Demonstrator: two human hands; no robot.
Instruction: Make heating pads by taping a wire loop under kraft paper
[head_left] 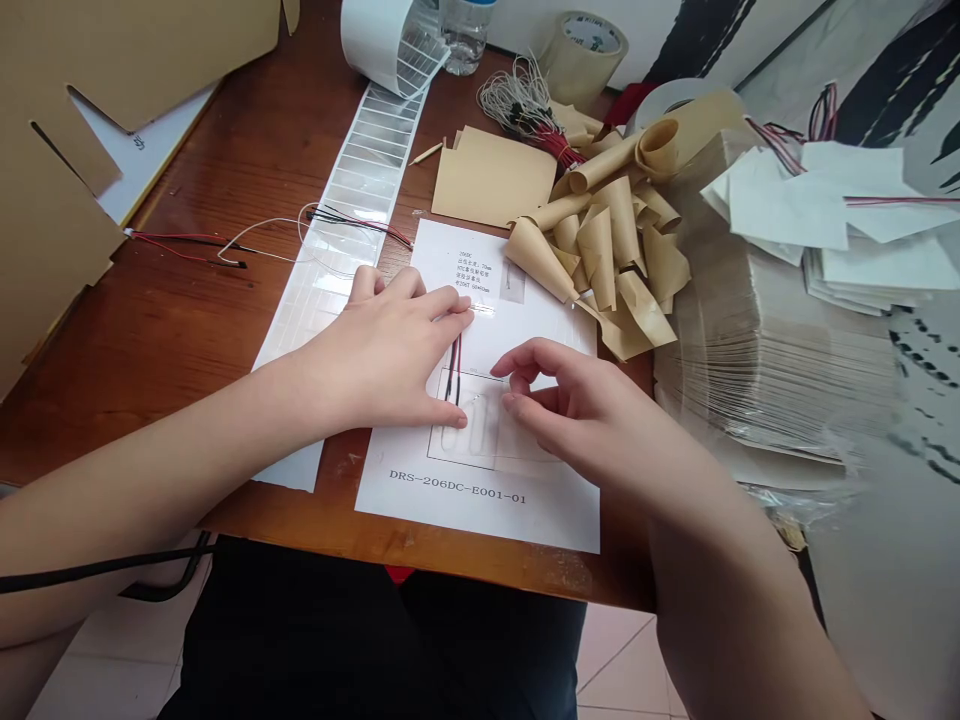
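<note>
The left hand [386, 350] lies open and nearly flat on a printed white sheet [544, 520], its fingers spread and their tips resting on the paper. Its thumb comes down just beside a red-and-black wire pair [454, 370]. The pair runs down the middle of the sheet, between the two hands, and ends at a drawn outline [469, 450] on the sheet's lower half.

The right hand [574, 405] is half closed, with its fingers curled and its thumb and index fingertips drawn close together just above that outline. Whether they pinch anything is too small to tell.

Beyond the sheet's top edge sit curled pieces of kraft paper [600, 250] and a bundle of thin wires [525, 100]. To the sheet's right is a plastic-wrapped paper stack [772, 360]. To its left, on the wooden table [112, 400], lie a strip of clear labels [300, 310] and loose wires [225, 245].
</note>
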